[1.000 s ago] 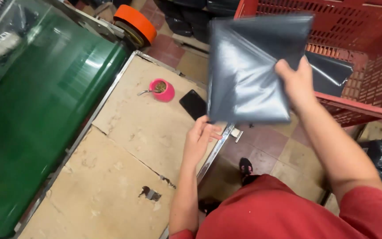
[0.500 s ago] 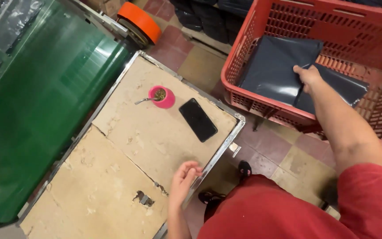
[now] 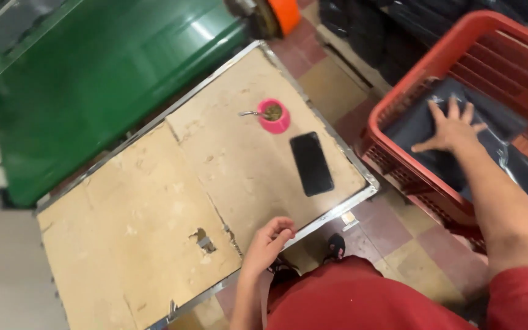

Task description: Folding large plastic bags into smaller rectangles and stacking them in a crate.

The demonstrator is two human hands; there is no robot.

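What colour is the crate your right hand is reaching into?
Red: the crate is red plastic, with dark grey bags under the right hand. The head view shows it.

Dark grey flat plastic packages (image 3: 423, 131) lie in the red crate (image 3: 398, 110); a black phone screen (image 3: 312, 163) lies on the table (image 3: 154, 201).

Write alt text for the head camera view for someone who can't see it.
A person's right hand, fingers spread, presses flat on dark grey plastic bags inside a red crate, while the left hand rests on the metal edge of a worn table holding a black phone and pink cup.
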